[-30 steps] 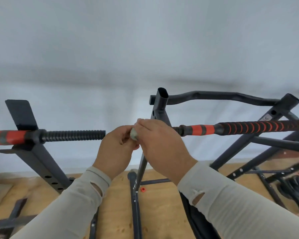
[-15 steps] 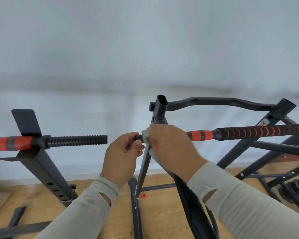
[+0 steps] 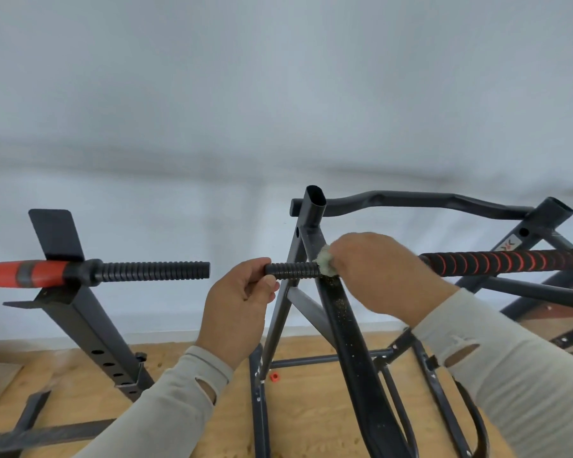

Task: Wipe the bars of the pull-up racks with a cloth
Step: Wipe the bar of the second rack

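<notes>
Plain pale grey-white wall (image 3: 278, 94); wooden floor (image 3: 311, 418); small orange piece (image 3: 274, 376) on floor.

Two hands were up at the racks: the left hand (image 3: 237, 317) toward seven o'clock and the right hand (image 3: 374, 276) toward four o'clock. One small pale cloth (image 3: 325, 264) showed between them. I counted two ribbed bars with red and black grips, the left bar (image 3: 153, 274) out at nine o'clock and the right bar (image 3: 510, 262) at three. One curved black bar (image 3: 411, 201) ran across at about two o'clock. One small orange piece (image 3: 274, 376) lay on the wooden floor (image 3: 311, 408) near six.
</notes>
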